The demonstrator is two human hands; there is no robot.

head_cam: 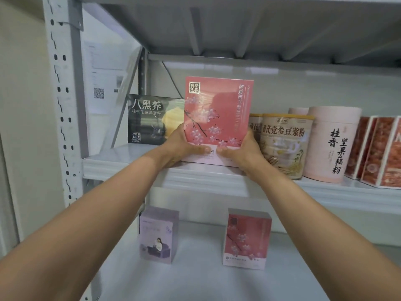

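Observation:
A pink box with white blossoms (219, 109) stands upright at the front of the upper shelf (121, 164). My left hand (180, 146) grips its lower left corner, thumb across the front. My right hand (245, 153) grips its lower right corner the same way. The box's bottom edge is at the shelf surface; I cannot tell whether it rests there or is held just above.
A black box (149, 120) stands behind on the left. To the right stand a beige tin (286, 144), a pink cylinder (332, 144) and red boxes (382, 153). On the lower shelf are a lilac box (158, 233) and a smaller pink box (246, 237). A steel upright (63, 105) rises at left.

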